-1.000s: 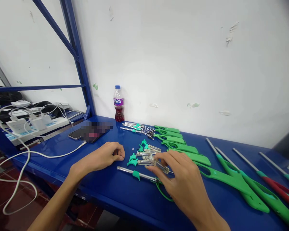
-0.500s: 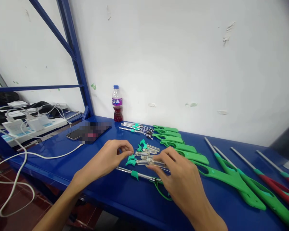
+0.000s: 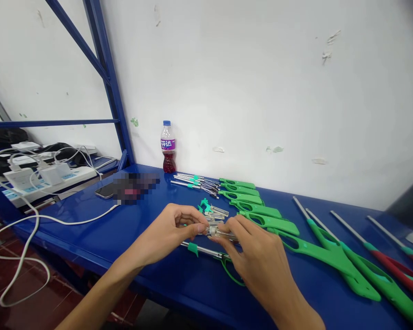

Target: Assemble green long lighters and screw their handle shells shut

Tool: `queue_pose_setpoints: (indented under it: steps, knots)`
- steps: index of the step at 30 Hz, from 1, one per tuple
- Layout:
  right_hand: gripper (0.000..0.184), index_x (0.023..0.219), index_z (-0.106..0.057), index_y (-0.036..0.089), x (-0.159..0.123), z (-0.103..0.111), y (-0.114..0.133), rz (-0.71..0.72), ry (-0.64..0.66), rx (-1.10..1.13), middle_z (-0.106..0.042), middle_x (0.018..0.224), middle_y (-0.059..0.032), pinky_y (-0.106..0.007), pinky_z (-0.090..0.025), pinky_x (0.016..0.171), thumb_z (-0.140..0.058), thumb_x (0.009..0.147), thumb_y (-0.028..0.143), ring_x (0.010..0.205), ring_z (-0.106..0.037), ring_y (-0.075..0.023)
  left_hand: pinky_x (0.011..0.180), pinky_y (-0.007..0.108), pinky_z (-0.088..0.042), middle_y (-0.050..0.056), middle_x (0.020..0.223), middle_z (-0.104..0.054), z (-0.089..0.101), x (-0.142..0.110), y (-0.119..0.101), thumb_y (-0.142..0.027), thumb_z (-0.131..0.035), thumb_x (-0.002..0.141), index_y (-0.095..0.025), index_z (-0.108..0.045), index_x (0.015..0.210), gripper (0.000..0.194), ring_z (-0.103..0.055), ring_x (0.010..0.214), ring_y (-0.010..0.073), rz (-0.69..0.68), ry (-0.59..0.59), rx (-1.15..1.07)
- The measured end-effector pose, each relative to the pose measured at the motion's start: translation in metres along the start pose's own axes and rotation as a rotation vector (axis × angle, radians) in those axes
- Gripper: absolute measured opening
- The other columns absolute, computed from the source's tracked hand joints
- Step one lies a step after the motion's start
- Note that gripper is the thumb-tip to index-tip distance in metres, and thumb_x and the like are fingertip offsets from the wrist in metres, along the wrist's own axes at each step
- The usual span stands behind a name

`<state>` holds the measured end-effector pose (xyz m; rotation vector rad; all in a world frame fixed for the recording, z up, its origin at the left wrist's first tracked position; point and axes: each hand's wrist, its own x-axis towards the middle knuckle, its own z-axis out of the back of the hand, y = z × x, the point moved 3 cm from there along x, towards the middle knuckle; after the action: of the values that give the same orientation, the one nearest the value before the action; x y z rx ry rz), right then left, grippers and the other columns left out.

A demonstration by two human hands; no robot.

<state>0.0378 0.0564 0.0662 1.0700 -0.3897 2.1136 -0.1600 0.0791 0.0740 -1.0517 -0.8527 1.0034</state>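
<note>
Between the fingers of my right hand (image 3: 258, 250) lies a clear plastic lighter fuel tank (image 3: 214, 231), its fitted end pointing left. My left hand (image 3: 181, 227) is closed in a pinch right at that end; whatever its fingertips hold is too small or hidden to name. Beyond my hands sit more clear tanks (image 3: 218, 212) and green plastic triggers (image 3: 204, 205), partly covered by my fingers. Just nearer than my hands, a metal lighter tube (image 3: 206, 250) with a green trigger rests on the blue tabletop (image 3: 179, 284), beside a thin green shell partly behind my right hand.
Several green lighter handle shells (image 3: 265, 211) lie in a row behind my right hand. Metal tubes with wires (image 3: 192, 180) are at the back. Long lighters (image 3: 365, 243) lie right. A bottle (image 3: 168, 149) stands by the wall; a phone (image 3: 105, 190) and white cable (image 3: 72, 223) are left.
My left hand has moved right, from beside the green triggers to the end of the tank in my right hand. The right hand keeps its hold in nearly the same place.
</note>
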Motion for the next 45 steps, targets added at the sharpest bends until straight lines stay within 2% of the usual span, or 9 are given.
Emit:
queue_pose_setpoints:
  steps: [10,20,24,29,35,38,41,43,45]
  knots:
    - [0.044,0.084,-0.056,0.025,0.001,0.001,0.002,0.032,0.011,-0.001,-0.065,0.072,0.0032,-0.029,-0.031,0.053,-0.036,0.118,0.042,0.057,-0.063,-0.0140,0.055,0.022,-0.032,0.001,0.076,-0.070,-0.006,-0.005,0.000,-0.051,-0.090,0.080,-0.017,-0.073,0.089,0.038,-0.047,0.062,0.0103,0.047,0.057,-0.224]
    - [0.028,0.086,-0.061,0.024,-0.002,-0.002,0.009,0.113,0.013,-0.013,-0.064,0.076,0.0029,-0.029,-0.029,0.054,-0.051,0.110,0.015,0.054,-0.054,-0.0128,0.053,0.022,-0.025,-0.004,0.065,-0.059,-0.012,-0.008,0.000,-0.041,-0.095,0.069,-0.019,-0.053,0.072,0.047,-0.042,0.059,0.0091,0.089,0.033,-0.390]
    - [0.030,0.086,-0.063,0.024,-0.001,0.001,0.013,0.135,-0.001,-0.007,-0.066,0.076,0.0027,-0.028,-0.031,0.055,-0.049,0.108,0.008,0.054,-0.053,-0.0127,0.051,0.023,-0.022,-0.005,0.062,-0.054,-0.014,-0.006,0.005,-0.038,-0.095,0.064,-0.019,-0.049,0.066,0.050,-0.038,0.056,0.0080,0.104,0.037,-0.401]
    - [0.032,0.086,-0.062,0.025,0.000,0.001,0.016,0.153,0.020,0.006,-0.067,0.076,0.0031,-0.030,-0.028,0.055,-0.046,0.109,0.009,0.052,-0.050,-0.0131,0.048,0.023,-0.019,-0.005,0.061,-0.051,-0.012,-0.008,0.005,-0.043,-0.095,0.066,-0.019,-0.046,0.062,0.055,-0.040,0.053,0.0073,0.121,0.044,-0.384]
    - [0.032,0.085,-0.061,0.025,0.002,0.007,0.011,0.137,0.063,0.016,-0.067,0.073,0.0034,-0.029,-0.030,0.056,-0.047,0.112,0.017,0.054,-0.055,-0.0124,0.048,0.022,-0.016,-0.004,0.065,-0.054,-0.013,-0.010,0.001,-0.046,-0.096,0.068,-0.018,-0.053,0.068,0.052,-0.039,0.054,0.0070,0.137,0.073,-0.367]
    - [0.030,0.086,-0.062,0.025,0.004,0.018,0.002,0.084,0.093,0.018,-0.067,0.071,0.0034,-0.030,-0.033,0.057,-0.049,0.113,0.025,0.057,-0.061,-0.0140,0.047,0.021,-0.019,-0.001,0.077,-0.066,-0.019,-0.008,0.001,-0.052,-0.090,0.080,-0.020,-0.065,0.099,0.045,-0.039,0.052,0.0062,0.136,0.098,-0.365]
    - [0.017,0.100,-0.065,0.027,0.000,0.030,-0.014,-0.067,0.184,0.055,-0.075,0.082,0.0030,-0.028,-0.041,0.059,-0.053,0.111,0.030,0.067,-0.071,-0.0167,0.048,0.022,-0.031,0.001,0.082,-0.073,-0.030,-0.006,0.003,-0.057,-0.074,0.095,-0.023,-0.063,0.130,0.050,-0.047,0.051,0.0092,0.072,0.113,-0.265]
    - [0.011,0.105,-0.064,0.028,-0.008,0.036,-0.029,-0.176,0.249,0.058,-0.078,0.093,0.0010,-0.029,-0.047,0.063,-0.055,0.110,0.030,0.077,-0.076,-0.0198,0.055,0.026,-0.042,0.002,0.081,-0.074,-0.037,-0.005,0.006,-0.055,-0.065,0.101,-0.023,-0.069,0.123,0.039,-0.058,0.058,0.0138,-0.017,0.051,-0.096]
    - [0.013,0.103,-0.065,0.028,-0.019,0.041,-0.045,-0.226,0.305,0.046,-0.077,0.091,-0.0006,-0.030,-0.050,0.063,-0.054,0.109,0.031,0.076,-0.075,-0.0217,0.069,0.031,-0.050,0.004,0.089,-0.077,-0.044,-0.006,0.009,-0.047,-0.062,0.103,-0.023,-0.076,0.108,0.028,-0.067,0.075,0.0193,-0.111,-0.040,0.117]
